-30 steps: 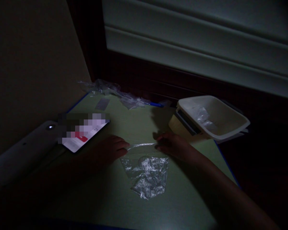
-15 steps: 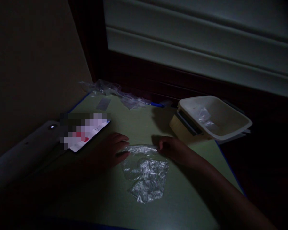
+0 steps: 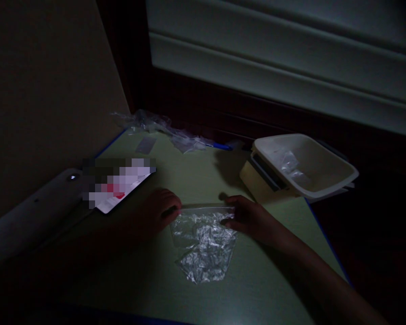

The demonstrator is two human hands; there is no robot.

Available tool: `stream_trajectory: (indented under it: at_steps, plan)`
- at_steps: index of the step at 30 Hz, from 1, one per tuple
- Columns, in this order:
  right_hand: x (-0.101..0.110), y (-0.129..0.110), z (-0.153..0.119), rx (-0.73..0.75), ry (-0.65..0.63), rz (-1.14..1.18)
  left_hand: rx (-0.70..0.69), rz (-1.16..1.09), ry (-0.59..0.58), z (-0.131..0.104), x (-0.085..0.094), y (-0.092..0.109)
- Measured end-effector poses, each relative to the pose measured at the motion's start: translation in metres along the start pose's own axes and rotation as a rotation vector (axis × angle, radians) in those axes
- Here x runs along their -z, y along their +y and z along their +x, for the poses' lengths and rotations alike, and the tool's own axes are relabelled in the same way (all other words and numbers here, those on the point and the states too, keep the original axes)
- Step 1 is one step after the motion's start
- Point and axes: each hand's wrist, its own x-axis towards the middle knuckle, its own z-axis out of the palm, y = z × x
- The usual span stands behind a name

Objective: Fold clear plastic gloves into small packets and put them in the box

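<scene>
A crumpled clear plastic bag [image 3: 205, 248] lies on the pale green table [image 3: 257, 289], its top edge drawn fairly straight. My left hand [image 3: 162, 207] has thumb and fingertips pinched on the bag's upper left corner. At the upper right corner, my right hand [image 3: 252, 219] holds its thumb and fingers apart. The right thumb rests over the bag, and the fingers reach past its top edge. The left forearm is almost lost in the dark.
A cream plastic bin [image 3: 267, 180] with clear plastic inside stands at the back right. A lit phone [image 3: 122, 194] lies left, near a white device [image 3: 37, 207]. Plastic wrappers [image 3: 186, 142], a blue pen [image 3: 219, 146] and a small flat rectangle [image 3: 146, 145] lie along the back.
My left fingers have closed from apart to a pinch on the bag. My right hand has gone from a pinch to spread fingers. The bag's top strip now lies flatter.
</scene>
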Motion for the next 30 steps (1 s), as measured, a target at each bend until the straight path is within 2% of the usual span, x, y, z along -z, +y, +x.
stream_trajectory:
  at_steps: [4,8,15,23,30]
  plan:
    - [-0.003,-0.001,0.0,0.011,0.05,-0.185,0.071,-0.017,-0.006,-0.001,0.001,0.002]
    - [-0.005,-0.009,-0.002,0.082,0.05,-0.317,0.054,-0.023,-0.03,-0.002,0.003,0.001]
    - [-0.004,-0.01,-0.009,0.2,0.079,-0.438,-0.081,-0.031,-0.004,-0.002,0.001,-0.002]
    - [-0.004,-0.01,-0.013,0.331,0.079,-0.543,-0.236,-0.012,-0.055,-0.001,0.001,-0.005]
    - [0.003,-0.02,-0.02,0.364,0.003,-0.595,-0.348,0.239,-0.133,-0.004,0.003,0.006]
